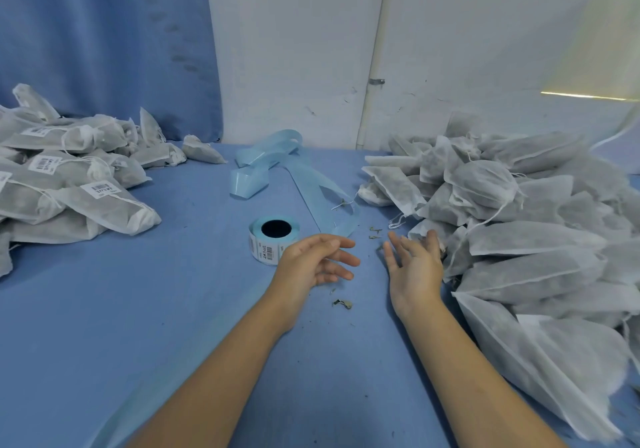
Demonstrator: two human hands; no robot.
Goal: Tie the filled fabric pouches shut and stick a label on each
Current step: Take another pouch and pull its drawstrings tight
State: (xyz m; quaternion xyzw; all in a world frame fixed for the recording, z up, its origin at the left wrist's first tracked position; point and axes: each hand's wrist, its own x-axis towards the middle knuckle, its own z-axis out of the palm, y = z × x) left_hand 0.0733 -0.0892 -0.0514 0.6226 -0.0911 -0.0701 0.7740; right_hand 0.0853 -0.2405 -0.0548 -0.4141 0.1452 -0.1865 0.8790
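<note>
- Pouches [526, 240] not yet labelled lie heaped on the right side of the table [138, 326], overlapping one another, with their drawstrings [498, 213] trailing loose. The labelled pouches [104, 205] are piled well apart at the far left.
- Each one looks light and soft, thin non-woven cloth around a loose, dry filling. It should slump and shift when lifted rather than keep a shape.
- The cloth seems grippy enough, but tugging a corner might spill bits, as the leaf crumbs [343, 304] on the table suggest.
- The best hold, by my judgement, is the gathered neck just under the string, where the cloth bunches and the string ends are at hand for tying.
- The right hand [414, 267] is stretched toward the near edge of the heap, back upward, fingers [433, 240] spread and straight, holding nothing. Whether the tips touch a pouch I cannot tell.
- The left hand [315, 260] hovers just beside the label roll [272, 240], fingers loosely extended toward the right, empty.
- Blue backing strip [311, 184] trails off behind the roll.
</note>
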